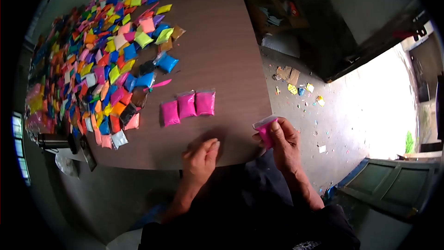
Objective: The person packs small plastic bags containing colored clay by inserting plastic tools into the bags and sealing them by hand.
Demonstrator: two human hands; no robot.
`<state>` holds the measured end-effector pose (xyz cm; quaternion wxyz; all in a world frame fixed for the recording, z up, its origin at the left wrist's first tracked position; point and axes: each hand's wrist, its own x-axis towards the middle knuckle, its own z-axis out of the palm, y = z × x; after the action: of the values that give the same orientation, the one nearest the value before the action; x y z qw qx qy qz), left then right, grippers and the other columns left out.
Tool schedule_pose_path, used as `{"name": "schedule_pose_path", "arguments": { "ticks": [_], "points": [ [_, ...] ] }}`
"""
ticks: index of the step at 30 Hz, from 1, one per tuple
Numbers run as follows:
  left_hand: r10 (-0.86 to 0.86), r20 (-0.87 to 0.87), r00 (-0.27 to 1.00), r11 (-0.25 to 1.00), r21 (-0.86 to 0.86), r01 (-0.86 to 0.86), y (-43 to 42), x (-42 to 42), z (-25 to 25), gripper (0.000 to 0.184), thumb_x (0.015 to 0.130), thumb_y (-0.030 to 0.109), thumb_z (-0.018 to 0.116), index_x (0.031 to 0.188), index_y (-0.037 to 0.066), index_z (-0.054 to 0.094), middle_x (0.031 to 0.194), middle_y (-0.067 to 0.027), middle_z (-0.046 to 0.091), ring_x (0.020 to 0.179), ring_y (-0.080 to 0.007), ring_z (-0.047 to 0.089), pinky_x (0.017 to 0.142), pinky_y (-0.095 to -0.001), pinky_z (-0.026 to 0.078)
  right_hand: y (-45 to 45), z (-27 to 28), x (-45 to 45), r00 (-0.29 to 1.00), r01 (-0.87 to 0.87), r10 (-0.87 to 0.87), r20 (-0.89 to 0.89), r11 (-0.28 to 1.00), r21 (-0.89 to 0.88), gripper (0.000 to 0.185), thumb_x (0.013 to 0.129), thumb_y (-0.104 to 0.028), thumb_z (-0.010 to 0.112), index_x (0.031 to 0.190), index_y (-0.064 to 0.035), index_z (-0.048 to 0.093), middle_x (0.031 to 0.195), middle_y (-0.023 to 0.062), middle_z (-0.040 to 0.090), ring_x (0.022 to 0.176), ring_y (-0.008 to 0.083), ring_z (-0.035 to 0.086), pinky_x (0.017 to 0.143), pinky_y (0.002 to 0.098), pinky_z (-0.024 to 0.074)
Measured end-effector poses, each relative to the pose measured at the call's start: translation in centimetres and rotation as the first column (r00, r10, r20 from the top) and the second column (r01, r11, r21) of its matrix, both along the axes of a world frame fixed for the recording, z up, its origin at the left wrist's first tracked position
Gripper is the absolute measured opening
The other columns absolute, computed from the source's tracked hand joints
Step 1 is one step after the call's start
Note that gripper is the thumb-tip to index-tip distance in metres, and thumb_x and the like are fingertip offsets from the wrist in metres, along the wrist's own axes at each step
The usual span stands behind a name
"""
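My right hand (pixel 286 143) grips a bright pink packet (pixel 265 132) with a clear top edge, thumb across its face, just off the table's right front edge. Over the front of the table, my left hand (pixel 201 161) is closed, fingers curled and thumb against them, and nothing shows in it. Beyond it three pink packets lie in a row: the left packet (pixel 170 113), the middle packet (pixel 187 105) and the right packet (pixel 205 103). My left hand touches none of them.
A large heap of packets in many colours (pixel 111 71) covers the left side of the brown table (pixel 222 41). A pink strip (pixel 162 83) lies between heap and row. Scraps (pixel 292 89) litter the floor at right, near a bright doorway.
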<state>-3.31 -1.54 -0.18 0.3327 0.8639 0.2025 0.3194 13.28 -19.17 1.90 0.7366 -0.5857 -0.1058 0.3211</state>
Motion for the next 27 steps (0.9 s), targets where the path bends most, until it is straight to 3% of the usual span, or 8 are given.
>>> {"name": "schedule_pose_path", "arguments": {
  "ticks": [3, 6, 10, 13, 17, 19, 22, 27],
  "points": [
    [0.169, -0.007, 0.986, 0.985, 0.031, -0.169, 2.2, -2.2, -1.2, 0.008, 0.094, 0.011, 0.077, 0.098, 0.004, 0.077, 0.088, -0.0162, 0.076, 0.074, -0.0357, 0.073, 0.067, -0.0422, 0.059, 2.2, 0.9, -0.8, 0.993, -0.070, 0.076, 0.086, 0.995, -0.066, 0.033, 0.112, -0.032, 0.055, 0.120, -0.0012, 0.065, 0.113, 0.0121, 0.075, 0.090, 0.0200, 0.075, 0.075, 0.0302, 0.0584],
    [0.249, -0.056, 0.967, 0.968, 0.001, -0.249, 4.8, -4.0, -1.9, 0.009, 0.097, 0.011, 0.073, 0.097, 0.002, 0.074, 0.087, -0.0187, 0.075, 0.076, -0.0388, 0.073, 0.067, -0.0430, 0.058, 4.3, 0.4, -1.7, 0.997, -0.075, 0.076, 0.028, 0.997, -0.034, 0.032, 0.110, -0.029, 0.058, 0.123, -0.0001, 0.063, 0.114, 0.0101, 0.074, 0.097, 0.0188, 0.074, 0.082, 0.0302, 0.0577],
    [0.231, -0.024, 0.973, 0.972, -0.029, -0.232, 5.5, -4.3, -1.5, 0.010, 0.098, 0.011, 0.072, 0.097, 0.002, 0.074, 0.088, -0.0189, 0.074, 0.076, -0.0392, 0.073, 0.066, -0.0418, 0.058, 5.5, -0.3, -2.3, 0.976, -0.180, 0.192, 0.099, 0.976, -0.120, 0.035, 0.105, -0.019, 0.067, 0.132, 0.0006, 0.057, 0.122, 0.0118, 0.071, 0.106, 0.0191, 0.071, 0.088, 0.0329, 0.0582],
    [0.234, 0.031, 0.972, 0.969, -0.086, -0.231, 5.5, -4.3, -1.2, 0.010, 0.098, 0.012, 0.073, 0.097, 0.002, 0.074, 0.088, -0.0185, 0.074, 0.076, -0.0389, 0.073, 0.066, -0.0408, 0.058, 6.3, 0.1, -3.1, 0.986, -0.157, 0.161, 0.047, 0.984, -0.089, 0.033, 0.104, -0.016, 0.068, 0.130, 0.0015, 0.059, 0.121, 0.0110, 0.071, 0.107, 0.0190, 0.070, 0.090, 0.0331, 0.0580],
    [0.241, 0.052, 0.969, 0.964, -0.130, -0.233, 5.8, -4.7, -1.1, 0.010, 0.096, 0.012, 0.074, 0.099, 0.002, 0.074, 0.087, -0.0176, 0.074, 0.075, -0.0376, 0.072, 0.066, -0.0397, 0.057, 6.4, -0.8, -3.3, 0.973, -0.170, 0.193, 0.129, 0.970, -0.174, 0.031, 0.103, -0.013, 0.069, 0.128, 0.0018, 0.061, 0.121, 0.0115, 0.071, 0.106, 0.0190, 0.070, 0.091, 0.0333, 0.0581],
    [0.242, 0.088, 0.966, 0.963, -0.147, -0.228, 5.8, -4.6, -1.4, 0.009, 0.096, 0.011, 0.075, 0.098, 0.002, 0.074, 0.086, -0.0169, 0.074, 0.074, -0.0369, 0.072, 0.066, -0.0398, 0.057, 7.0, -0.2, -3.8, 0.969, -0.096, 0.135, 0.205, 0.977, -0.191, 0.023, 0.101, -0.007, 0.069, 0.122, 0.0022, 0.064, 0.110, 0.0073, 0.071, 0.098, 0.0145, 0.067, 0.089, 0.0284, 0.0547],
    [0.252, 0.102, 0.962, 0.961, -0.142, -0.237, 5.8, -4.7, -1.6, 0.007, 0.095, 0.010, 0.075, 0.097, 0.004, 0.074, 0.085, -0.0152, 0.074, 0.073, -0.0355, 0.071, 0.064, -0.0401, 0.056, 7.6, -0.5, -4.1, 0.987, -0.051, 0.071, 0.143, 0.989, -0.137, 0.025, 0.101, -0.008, 0.069, 0.124, 0.0027, 0.064, 0.111, 0.0081, 0.071, 0.101, 0.0160, 0.068, 0.091, 0.0290, 0.0547],
    [0.252, 0.168, 0.953, 0.961, -0.162, -0.226, 5.9, -4.4, -1.2, 0.008, 0.094, 0.010, 0.077, 0.097, 0.004, 0.074, 0.085, -0.0140, 0.074, 0.072, -0.0343, 0.071, 0.065, -0.0405, 0.057, 8.4, -0.4, -3.8, 0.986, -0.082, 0.099, 0.132, 0.989, -0.126, 0.033, 0.110, -0.024, 0.058, 0.126, 0.0037, 0.065, 0.112, 0.0147, 0.076, 0.099, 0.0210, 0.072, 0.088, 0.0329, 0.0582]
  ]
}}
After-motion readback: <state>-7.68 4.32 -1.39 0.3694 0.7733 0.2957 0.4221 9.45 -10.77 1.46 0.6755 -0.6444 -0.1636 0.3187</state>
